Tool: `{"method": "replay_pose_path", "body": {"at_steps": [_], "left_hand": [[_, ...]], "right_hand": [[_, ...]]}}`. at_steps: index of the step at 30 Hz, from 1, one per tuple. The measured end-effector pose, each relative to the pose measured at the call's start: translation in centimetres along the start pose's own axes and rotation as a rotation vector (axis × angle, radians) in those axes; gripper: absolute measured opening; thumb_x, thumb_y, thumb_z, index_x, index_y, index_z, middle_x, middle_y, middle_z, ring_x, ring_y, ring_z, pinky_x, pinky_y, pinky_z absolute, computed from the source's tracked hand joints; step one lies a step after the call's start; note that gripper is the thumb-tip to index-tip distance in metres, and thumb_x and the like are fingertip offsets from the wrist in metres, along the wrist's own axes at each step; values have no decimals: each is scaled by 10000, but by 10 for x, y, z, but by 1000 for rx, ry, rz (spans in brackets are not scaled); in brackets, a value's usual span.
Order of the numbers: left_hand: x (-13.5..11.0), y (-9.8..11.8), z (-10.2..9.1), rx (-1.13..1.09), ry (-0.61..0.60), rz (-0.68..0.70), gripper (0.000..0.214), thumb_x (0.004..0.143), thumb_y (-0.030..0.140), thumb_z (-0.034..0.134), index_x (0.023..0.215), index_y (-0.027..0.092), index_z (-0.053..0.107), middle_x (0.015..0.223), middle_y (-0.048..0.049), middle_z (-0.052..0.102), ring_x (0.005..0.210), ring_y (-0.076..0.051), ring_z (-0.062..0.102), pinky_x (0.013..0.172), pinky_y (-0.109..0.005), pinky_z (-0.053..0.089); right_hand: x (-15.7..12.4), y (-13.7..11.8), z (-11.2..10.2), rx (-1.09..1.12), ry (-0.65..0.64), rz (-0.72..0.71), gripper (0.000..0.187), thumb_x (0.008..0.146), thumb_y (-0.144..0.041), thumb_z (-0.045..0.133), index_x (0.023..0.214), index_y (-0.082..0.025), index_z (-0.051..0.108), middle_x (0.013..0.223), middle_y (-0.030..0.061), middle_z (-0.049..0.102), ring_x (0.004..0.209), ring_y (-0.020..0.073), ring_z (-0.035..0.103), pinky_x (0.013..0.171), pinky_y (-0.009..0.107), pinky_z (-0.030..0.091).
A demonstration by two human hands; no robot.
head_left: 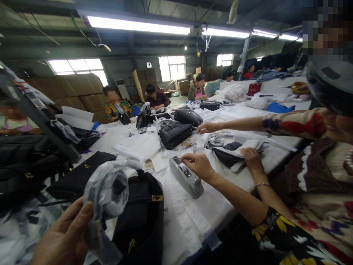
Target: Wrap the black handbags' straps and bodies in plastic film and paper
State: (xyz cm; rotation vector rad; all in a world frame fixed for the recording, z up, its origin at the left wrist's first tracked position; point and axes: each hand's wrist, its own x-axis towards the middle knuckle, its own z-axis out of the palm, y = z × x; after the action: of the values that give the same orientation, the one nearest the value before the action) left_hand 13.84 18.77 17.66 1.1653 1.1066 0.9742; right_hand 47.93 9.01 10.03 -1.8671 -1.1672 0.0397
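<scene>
At the lower left, my left hand (64,233) is closed, thumb against fingers, on a coiled bag strap (107,193) wrapped in clear plastic. Beside that coil stands a black handbag (140,217), its top open and a gold-coloured fitting on its side. My right hand (199,166), with a black floral sleeve behind it, reaches over a grey tape dispenser (189,180). Its fingertips pinch at the cutting end, where the tape comes off; the clear tape itself is hard to make out. Another black bag (82,171) lies flat behind the strap.
A co-worker at the right has one hand (208,127) near black bags (176,134) and the other hand (252,159) on a partly wrapped bag (227,156). White sheets (140,145) cover the table. A slanted metal post (49,121) rises at left. Several people sit across the table.
</scene>
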Motion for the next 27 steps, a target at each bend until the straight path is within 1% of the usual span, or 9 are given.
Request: {"method": "replay_pose_path", "body": {"at_steps": [3, 6, 8, 10, 12, 16, 20, 23, 27], "left_hand": [[-3, 4, 7, -88, -42, 43, 595, 444, 508, 947, 952, 286, 732, 917, 14, 791, 846, -246, 747, 606, -235, 625], [-6, 7, 11, -109, -101, 75, 557, 507, 468, 939, 964, 228, 729, 847, 6, 777, 753, -181, 731, 586, -182, 583], [-7, 9, 13, -97, -131, 90, 531, 554, 463, 918, 979, 207, 729, 826, 0, 767, 726, -166, 719, 580, -180, 565], [-10, 10, 14, -92, -149, 110, 513, 580, 459, 904, 984, 195, 731, 825, -10, 762, 744, -173, 716, 618, -200, 566], [-13, 10, 16, -94, -166, 129, 501, 601, 452, 893, 994, 189, 731, 852, -20, 764, 797, -189, 717, 685, -226, 570], [-17, 10, 16, -89, -205, 158, 463, 659, 454, 863, 1008, 185, 722, 890, -31, 767, 855, -196, 709, 739, -231, 549], [-14, 7, 13, -47, -243, 186, 467, 718, 474, 822, 1071, 188, 712, 957, -40, 769, 892, -201, 707, 813, -251, 537], [-14, 7, 12, -15, -259, 219, 517, 719, 491, 816, 1122, 186, 708, 1004, -51, 766, 925, -216, 705, 876, -284, 525], [-19, 10, 15, 1, -239, 268, 558, 694, 512, 823, 1128, 177, 717, 1011, -64, 768, 958, -237, 698, 912, -306, 507]], "right_hand": [[-19, -31, 8, 222, -77, -78, 286, 941, -376, 570, 1108, -245, 761, 960, 46, 747, 834, 176, 697, 781, 278, 540], [-35, -58, 14, 600, -252, 37, 391, 935, -470, 576, 1157, -193, 741, 833, 50, 718, 747, 175, 686, 747, 316, 553], [-44, -74, 14, 780, -353, 137, 403, 879, -484, 657, 1130, -183, 756, 811, 42, 722, 774, 172, 676, 796, 326, 538], [-50, -87, 12, 896, -420, 187, 381, 810, -446, 744, 1093, -192, 774, 904, 50, 747, 863, 172, 662, 865, 323, 504], [-54, -96, 10, 972, -471, 221, 364, 782, -442, 769, 1051, -196, 789, 1036, 69, 752, 965, 186, 645, 908, 323, 475], [-59, -103, 12, 995, -514, 262, 374, 779, -476, 769, 1024, -195, 795, 1061, 79, 756, 1013, 206, 641, 949, 341, 446], [-61, -104, 16, 930, -443, 187, 408, 782, -445, 772, 1106, -198, 755, 1025, 51, 754, 974, 194, 653, 945, 335, 450], [-61, -108, 16, 835, -372, 125, 328, 805, -440, 741, 984, -166, 757, 948, 45, 745, 900, 186, 655, 871, 315, 474], [-62, -112, 14, 728, -356, 66, 234, 801, -381, 739, 862, -156, 743, 833, 25, 728, 800, 164, 644, 770, 277, 481]]}}
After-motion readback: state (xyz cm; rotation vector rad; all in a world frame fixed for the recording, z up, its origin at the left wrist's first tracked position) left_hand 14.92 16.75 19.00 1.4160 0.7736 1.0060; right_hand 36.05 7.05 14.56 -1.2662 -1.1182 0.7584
